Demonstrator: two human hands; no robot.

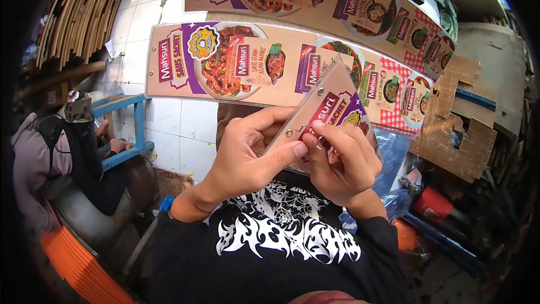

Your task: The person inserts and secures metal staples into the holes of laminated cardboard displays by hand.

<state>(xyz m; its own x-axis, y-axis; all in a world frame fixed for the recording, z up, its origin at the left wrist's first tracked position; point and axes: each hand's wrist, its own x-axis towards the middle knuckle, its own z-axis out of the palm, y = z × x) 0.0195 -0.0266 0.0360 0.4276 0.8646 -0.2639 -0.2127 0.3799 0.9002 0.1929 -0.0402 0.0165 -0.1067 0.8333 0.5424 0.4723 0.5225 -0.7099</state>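
Observation:
A printed board with a clear cover and metal eyelets along its edge is raised in front of my chest, tilted toward me. My left hand grips its left edge, thumb on the front face and fingers behind. Against the front, near the eyelets, my right hand pinches a small bent metal wire piece. Whether the wire passes through an eyelet cannot be made out. Beyond my hands lies a similar long board, with another one behind it.
Cut cardboard lies at the right, near a red object. A blue metal frame stands at the left beside a seated person. Wooden sticks are piled at upper left; orange tubing is at lower left.

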